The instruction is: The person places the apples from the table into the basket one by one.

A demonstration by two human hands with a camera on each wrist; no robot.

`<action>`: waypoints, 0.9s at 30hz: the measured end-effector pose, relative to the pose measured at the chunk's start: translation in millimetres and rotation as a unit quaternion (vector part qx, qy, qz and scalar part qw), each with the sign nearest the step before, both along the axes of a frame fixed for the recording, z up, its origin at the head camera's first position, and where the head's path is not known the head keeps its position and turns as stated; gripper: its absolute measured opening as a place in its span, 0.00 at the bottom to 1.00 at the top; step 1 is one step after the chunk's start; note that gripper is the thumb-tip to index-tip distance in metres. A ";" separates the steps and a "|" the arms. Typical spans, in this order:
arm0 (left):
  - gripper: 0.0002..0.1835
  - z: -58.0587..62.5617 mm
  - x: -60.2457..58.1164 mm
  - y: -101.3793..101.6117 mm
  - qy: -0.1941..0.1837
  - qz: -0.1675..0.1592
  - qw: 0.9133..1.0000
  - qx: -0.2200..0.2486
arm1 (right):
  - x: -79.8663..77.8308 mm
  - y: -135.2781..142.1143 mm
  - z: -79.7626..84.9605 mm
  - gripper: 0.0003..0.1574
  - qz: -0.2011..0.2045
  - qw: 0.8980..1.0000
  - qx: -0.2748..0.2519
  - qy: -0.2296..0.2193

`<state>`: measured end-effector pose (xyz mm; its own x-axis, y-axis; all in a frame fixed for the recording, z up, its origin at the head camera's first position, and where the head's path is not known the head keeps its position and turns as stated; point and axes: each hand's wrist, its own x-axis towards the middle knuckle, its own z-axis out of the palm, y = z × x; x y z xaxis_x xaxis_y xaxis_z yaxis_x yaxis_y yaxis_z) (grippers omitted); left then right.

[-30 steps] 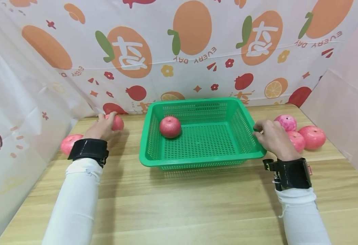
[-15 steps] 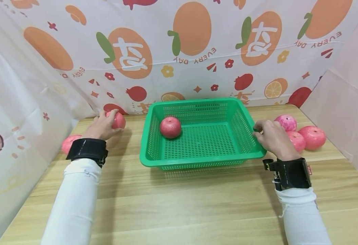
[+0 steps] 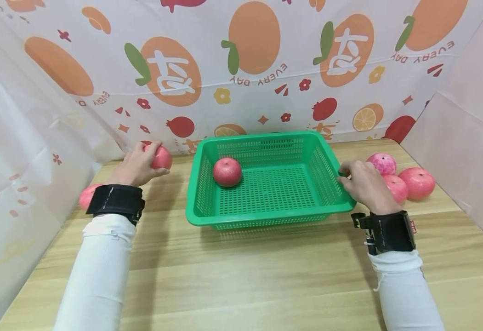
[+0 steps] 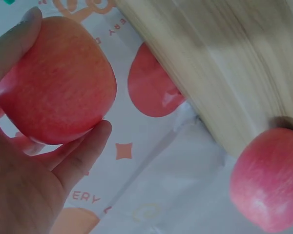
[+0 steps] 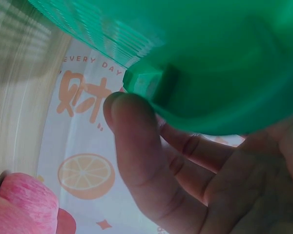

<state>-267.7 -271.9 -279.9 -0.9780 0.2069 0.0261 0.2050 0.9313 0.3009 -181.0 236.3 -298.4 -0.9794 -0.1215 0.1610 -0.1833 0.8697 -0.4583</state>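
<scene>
Centrally, green basket (image 3: 270,188), dark-red apple (image 3: 227,172) inside; right hand (image 3: 364,184) pinches basket rim (image 3: 328,151); left hand (image 3: 135,166) grips smooth, orange-tinged pink apple (image 4: 61,80).

Screened-off tabletop work area, wood-grain table (image 3: 241,276), fruit-printed sheet (image 3: 245,105) behind, whitish sheeting (image 3: 466,151) either side

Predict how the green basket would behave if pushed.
The green basket is probably light for its size, its walls being full of slots. Its straight, undistorted rim suggests fairly stiff sides. The lone apple inside looks round enough to roll.
</scene>
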 end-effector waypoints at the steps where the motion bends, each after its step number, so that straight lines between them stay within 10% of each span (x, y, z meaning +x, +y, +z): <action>1: 0.47 0.6 0.7 0.9 0.002 -0.001 1.000 0.002 | -0.2 -0.2 0.1 0.10 0.000 1.000 0.001 0.000; 27: 0.45 23.4 5.8 23.1 0.081 -0.031 0.996 -0.015 | -1.2 0.0 3.1 0.12 -0.003 1.000 -0.004 -0.015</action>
